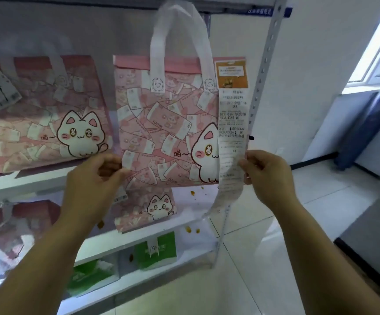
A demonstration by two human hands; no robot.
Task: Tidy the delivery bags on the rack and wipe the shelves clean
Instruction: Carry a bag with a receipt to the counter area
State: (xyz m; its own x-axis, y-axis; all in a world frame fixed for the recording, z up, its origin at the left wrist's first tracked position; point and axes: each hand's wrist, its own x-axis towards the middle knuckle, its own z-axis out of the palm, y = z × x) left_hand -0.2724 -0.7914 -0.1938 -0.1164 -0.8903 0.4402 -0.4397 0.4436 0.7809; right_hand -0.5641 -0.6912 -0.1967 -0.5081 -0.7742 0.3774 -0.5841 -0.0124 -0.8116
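The left hand [93, 178] pinched the left edge of a bag [161, 123]; the right hand [268, 176] pinched its receipt [232, 123], at the right end of the rack [264, 64]. Perhaps four pink bags [48, 123] and two green bags [155, 250] showed.

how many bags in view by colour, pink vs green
pink cat-print fabric bags: 4
green bags with white print: 2
total: 6 (the far left edge is too blurred to tell more)

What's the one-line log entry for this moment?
left hand: grips pink bag edge | right hand: pinches receipt | shelf: crumbs, not yet wiped
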